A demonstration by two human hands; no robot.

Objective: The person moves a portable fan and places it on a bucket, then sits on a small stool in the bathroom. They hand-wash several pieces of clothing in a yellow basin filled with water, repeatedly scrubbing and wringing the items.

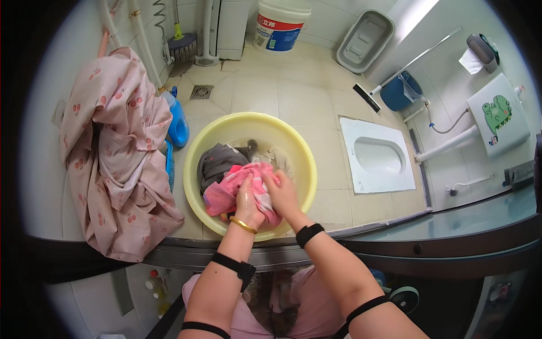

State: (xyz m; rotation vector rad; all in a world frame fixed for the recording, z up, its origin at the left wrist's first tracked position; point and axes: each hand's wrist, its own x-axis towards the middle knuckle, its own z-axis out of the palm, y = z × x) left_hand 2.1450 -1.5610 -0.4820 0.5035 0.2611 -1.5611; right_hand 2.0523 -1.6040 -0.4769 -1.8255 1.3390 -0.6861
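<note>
Both my hands are in a large pale yellow basin [306, 169] that stands on the tiled floor. My left hand [247, 201] is closed on a wet pink garment [226, 189] with white patches. Across from it, my right hand [281, 195] grips the same cloth, its fingers bent into the fabric. A dark grey garment [217, 161] lies bunched beside the pink one, on the left of the basin. Light beige cloth [279, 161] sits in the water behind my hands. Part of the pink garment is hidden under my fingers.
Left of the basin are a blue bottle [178, 125] and a draped pink cherry-print cloth [132, 169]. A squat toilet [378, 155] is set in the floor to the right. Behind stand a white bucket [280, 28] and a grey tub [367, 40]. A dark door track [271, 255] runs in front.
</note>
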